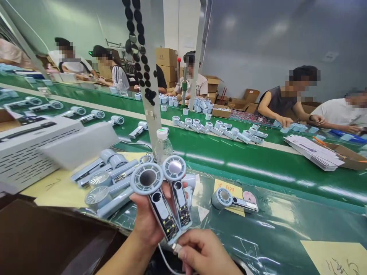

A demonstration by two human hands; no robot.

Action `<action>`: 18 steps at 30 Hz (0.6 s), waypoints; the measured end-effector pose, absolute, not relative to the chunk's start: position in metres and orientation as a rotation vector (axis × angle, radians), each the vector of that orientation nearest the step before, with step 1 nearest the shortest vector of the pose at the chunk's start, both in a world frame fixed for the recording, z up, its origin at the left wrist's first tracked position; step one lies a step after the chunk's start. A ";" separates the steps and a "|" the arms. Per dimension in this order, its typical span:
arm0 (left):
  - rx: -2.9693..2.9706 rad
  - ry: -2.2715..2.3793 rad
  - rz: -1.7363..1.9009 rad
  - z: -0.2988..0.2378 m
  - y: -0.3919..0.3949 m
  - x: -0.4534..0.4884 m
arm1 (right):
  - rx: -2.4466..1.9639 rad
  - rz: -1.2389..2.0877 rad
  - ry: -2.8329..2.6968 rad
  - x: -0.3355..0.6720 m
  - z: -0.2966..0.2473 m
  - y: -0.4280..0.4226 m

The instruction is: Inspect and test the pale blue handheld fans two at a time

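Right hand (202,254) pinching cable (175,248), left (145,221) gripping fans (146,178)

Across the middle of the frame, a long green conveyor belt (229,162) with a cream stripe. Left of center, a white vented case (25,156), and just right of it, an upright clear water bottle (164,147) with a white cap. At lower right, a yellow paper note (329,258) taped flat. At right, a fanned stack of printed leaflets (314,152) beside a cardboard tray (348,157). Upper center, stacked cardboard boxes (166,63). Along the far side of the belt, seated co-workers, one in a dark sleeveless top (278,101), another in a white T-shirt (338,114).
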State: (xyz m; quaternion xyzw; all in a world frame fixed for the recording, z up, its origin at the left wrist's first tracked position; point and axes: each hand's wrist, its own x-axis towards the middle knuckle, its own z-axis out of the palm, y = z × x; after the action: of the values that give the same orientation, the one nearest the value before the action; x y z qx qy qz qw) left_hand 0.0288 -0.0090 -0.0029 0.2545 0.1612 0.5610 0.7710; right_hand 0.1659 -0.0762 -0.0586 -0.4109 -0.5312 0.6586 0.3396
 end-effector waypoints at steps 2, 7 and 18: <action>0.563 0.353 1.231 -0.001 -0.010 0.036 | -1.091 1.576 -1.269 0.155 -0.060 -0.078; 0.634 0.346 1.272 -0.002 -0.010 0.039 | -1.011 1.375 -1.271 0.151 -0.073 -0.083; 0.608 0.452 1.315 -0.004 -0.012 0.040 | -1.146 1.313 -1.198 0.165 -0.071 -0.082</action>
State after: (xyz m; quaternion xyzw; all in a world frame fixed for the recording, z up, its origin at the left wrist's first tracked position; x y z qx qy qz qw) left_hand 0.0401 -0.0122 -0.0036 0.2755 0.2050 0.5962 0.7257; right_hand 0.1648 -0.0819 -0.0714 -0.4720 -0.4934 0.5409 0.4911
